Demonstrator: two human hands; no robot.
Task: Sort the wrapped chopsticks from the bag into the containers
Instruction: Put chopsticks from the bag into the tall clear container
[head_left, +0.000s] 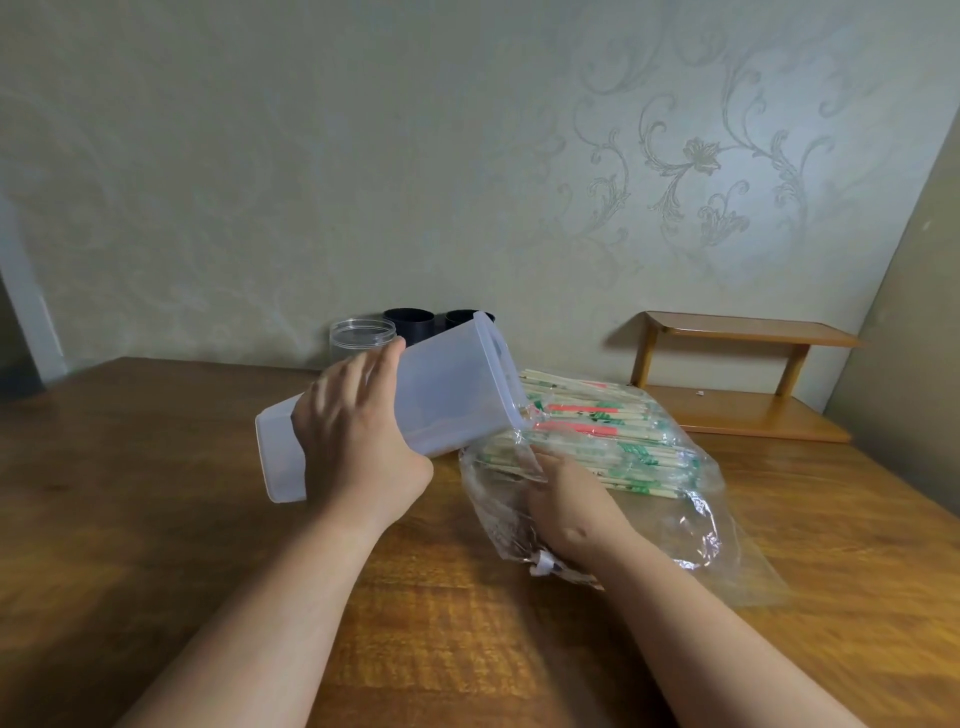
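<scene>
Item one: a brown wooden worktop, set against a wall papered in pale green with a scrolled flower pattern. Item two: a tall, frosted plastic container, nearly on its side and tilted, its open mouth higher and turned right, the mouth's lower edge meeting the bag; whether its base touches the worktop cannot be told. Item three: the left hand, wrapped round the container near its lower half, thumb on top, grasping it firmly. Item four: a clear plastic bag, lying crumpled on the worktop to the right of the container. Item five: wrapped chopsticks, a thick bundle inside the bag, lying flat (wrappers printed in green and red), their near ends just beside the container's mouth. Item six: the right hand, reached into the bag's mouth with its fingers at the chopstick ends; glare on the plastic hides them, so whether they grasp anything cannot be told. Item seven: a clear round jar, upright at the back by the wall. Item eight: black cups, two, just beside the jar and partly behind the container. Item nine: a small two-tier wooden shelf, at the back right corner.
</scene>
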